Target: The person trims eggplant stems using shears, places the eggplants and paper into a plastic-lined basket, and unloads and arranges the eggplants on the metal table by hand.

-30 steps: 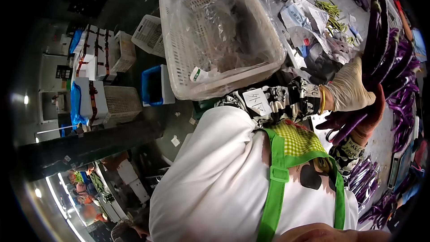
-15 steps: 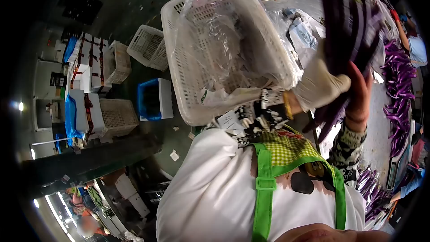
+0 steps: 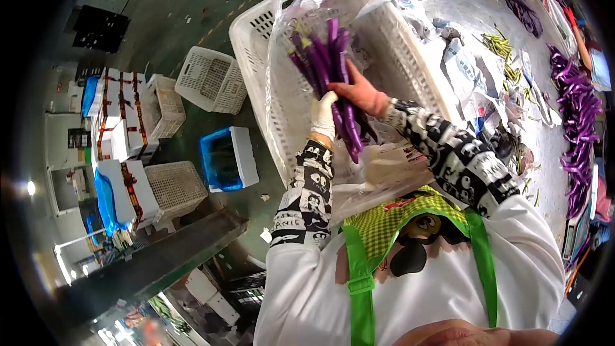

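A bundle of long purple eggplants [image 3: 320, 61] is held over the large white basket [image 3: 256, 112], with the stem ends pointing away from me. My left hand [image 3: 324, 115], in a white glove, is closed round the bundle's lower left side. On the other side, my right hand [image 3: 362, 93], in an orange-red glove, grips the same bundle with its fingers across it. Clear plastic [image 3: 282, 70] lines the basket. The eggplants' lower ends stick out below my hands.
On the metal table [image 3: 442, 3] at the right lie green beans [image 3: 500, 48], crumpled wrapping [image 3: 464, 70] and a long pile of eggplants [image 3: 573, 128]. White crates [image 3: 208, 77], a blue-lined box [image 3: 250, 154] and stacked boxes [image 3: 122, 112] stand at the left. A dark beam [image 3: 160, 250] crosses the lower left.
Both hands have carried the eggplants leftward from the table side to over the basket. The bundle was blurred beside the basket half a second ago.
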### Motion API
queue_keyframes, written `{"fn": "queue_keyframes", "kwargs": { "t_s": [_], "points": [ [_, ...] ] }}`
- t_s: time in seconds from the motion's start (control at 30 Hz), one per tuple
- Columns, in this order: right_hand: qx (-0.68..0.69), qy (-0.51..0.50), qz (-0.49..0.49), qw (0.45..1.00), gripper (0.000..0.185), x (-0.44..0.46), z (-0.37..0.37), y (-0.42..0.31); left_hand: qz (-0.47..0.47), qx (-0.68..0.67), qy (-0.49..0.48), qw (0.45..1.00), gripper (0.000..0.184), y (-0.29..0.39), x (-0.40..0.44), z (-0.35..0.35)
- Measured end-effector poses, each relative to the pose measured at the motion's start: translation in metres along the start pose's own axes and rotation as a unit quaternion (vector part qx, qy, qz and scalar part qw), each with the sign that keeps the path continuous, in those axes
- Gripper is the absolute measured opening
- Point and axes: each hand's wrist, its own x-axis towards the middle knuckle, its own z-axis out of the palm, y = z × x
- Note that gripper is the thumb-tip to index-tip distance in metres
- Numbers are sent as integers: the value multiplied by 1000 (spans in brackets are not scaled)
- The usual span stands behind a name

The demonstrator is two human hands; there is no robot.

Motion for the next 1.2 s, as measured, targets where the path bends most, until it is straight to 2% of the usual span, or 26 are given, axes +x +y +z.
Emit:
{"fn": "queue_keyframes", "kwargs": {
  "t_s": [0.07, 0.1, 0.13, 0.2, 0.23, 0.27, 0.3, 0.33, 0.37, 0.4, 0.43, 0.47, 0.5, 0.53, 0.6, 0.67, 0.73, 0.77, 0.8, 0.9, 0.97, 1.03, 1.1, 1.13, 1.17, 1.2],
  "points": [
    [-70, -30, 31, 997, 95, 22, 2, 28, -15, -23, 71, 997, 43, 15, -20, 15],
    [-108, -61, -16, 992, 92, 31, 0, 48, 45, 20, 61, 997, 60, -5, 3, -12],
    [-229, -77, 34, 970, 89, 35, -2, 50, 57, 92, 125, 986, 67, -30, 28, -38],
    [-454, -115, 134, 874, 86, 38, -8, 49, 76, 237, 247, 936, 81, -72, 57, -76],
    [-487, -151, 157, 846, 78, 41, -15, 64, 33, 272, 293, 916, 97, -47, 27, -44],
    [-436, -151, 146, 875, 72, 49, -32, 107, 11, 357, 292, 887, 97, -67, 44, -72],
    [-404, -100, 169, 894, 68, 44, -40, 103, -10, 439, 289, 851, 97, -88, 62, -102],
    [-371, -48, 188, 908, 63, 42, -49, 101, -43, 400, 293, 868, 94, -50, 36, -65],
    [-318, 59, 194, 926, 57, 51, -64, 132, -23, 397, 279, 874, 83, -64, 44, -83],
    [-441, 160, 154, 870, 55, 48, -64, 114, -22, 439, 309, 844, 79, -64, 41, -82],
    [-521, 183, 128, 823, 59, 54, -80, 110, -19, 480, 336, 810, 75, -59, 34, -74],
    [-528, 198, 128, 816, 66, 55, -86, 98, -16, 522, 360, 774, 71, -48, 25, -61],
    [-516, 135, 171, 828, 71, 67, -102, 95, -35, 575, 377, 725, 62, -22, 3, -27],
    [-554, 115, 166, 808, 71, 72, -102, 89, 13, 631, 354, 691, 60, -23, -7, -20],
    [-624, 70, 152, 763, 73, 85, -98, 73, 77, 686, 334, 642, 69, -47, -18, -14],
    [-620, -7, 229, 750, 72, 106, -101, 74, 34, 709, 323, 626, 81, -62, -32, -6],
    [-624, -106, 284, 720, 69, 121, -126, 110, -166, 733, 271, 601, 112, -63, -43, -7],
    [-623, -83, 331, 704, 66, 117, -128, 122, -256, 719, 248, 597, 117, -59, -47, -8],
    [-643, -86, 312, 695, 64, 110, -132, 136, -343, 696, 223, 590, 121, -55, -49, -10],
    [-702, -92, 248, 662, 62, 91, -155, 182, -436, 696, 69, 566, 127, -56, -56, -15],
    [-692, -99, 255, 668, 55, 86, -162, 206, -439, 720, -84, 531, 127, -78, -51, -29],
    [-694, -118, 260, 662, 52, 78, -159, 209, -365, 791, -167, 463, 111, -20, -73, 26],
    [-699, -180, 293, 627, 52, 64, -142, 185, -354, 783, -274, 432, 92, -27, -82, 11],
    [-701, -230, 320, 594, 54, 53, -126, 154, -336, 781, -319, 419, 72, -40, -85, -5],
    [-768, -223, 231, 554, 63, 38, -112, 127, -316, 777, -363, 407, 55, -53, -88, -20],
    [-782, -189, 205, 557, 67, 18, -92, 89, -326, 771, -373, 399, 55, -49, -86, -28]
  ]
}}
